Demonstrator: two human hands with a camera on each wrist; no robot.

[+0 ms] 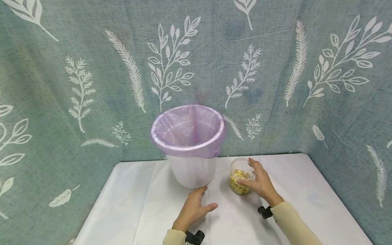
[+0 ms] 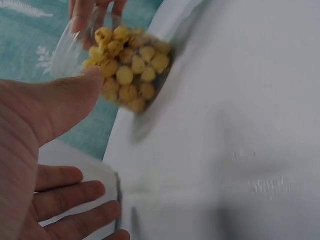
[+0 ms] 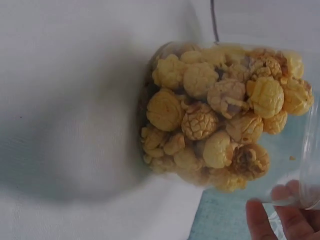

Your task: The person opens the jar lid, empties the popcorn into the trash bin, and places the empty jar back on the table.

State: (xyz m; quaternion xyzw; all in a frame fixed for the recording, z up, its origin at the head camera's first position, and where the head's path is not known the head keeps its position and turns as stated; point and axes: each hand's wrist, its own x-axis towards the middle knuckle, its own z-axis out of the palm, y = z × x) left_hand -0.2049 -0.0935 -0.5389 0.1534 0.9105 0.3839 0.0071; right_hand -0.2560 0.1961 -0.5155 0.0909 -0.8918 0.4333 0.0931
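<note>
On the right of the white table, a clear jar [image 1: 241, 176] stands upright, partly filled with popcorn [image 3: 215, 115] in round yellow and brown pieces. My right hand [image 1: 262, 182] grips the jar near its rim, thumb on the near side and fingers on the far side. No lid shows on the jar. My left hand [image 1: 193, 208] holds nothing; its fingers are extended and its thumb is spread. It is just in front of the base of a white bin [image 1: 193, 172]. A thin purple bag [image 1: 193, 149] lines the bin and folds over its rim.
The bin stands at the back of the table, left of the jar. White cloth [image 1: 137, 211] covers the table. Green-grey curtains [image 1: 208, 68] with white leaf prints hang behind and at both sides. Dark wrist devices [image 1: 196, 237] sit at both cuffs.
</note>
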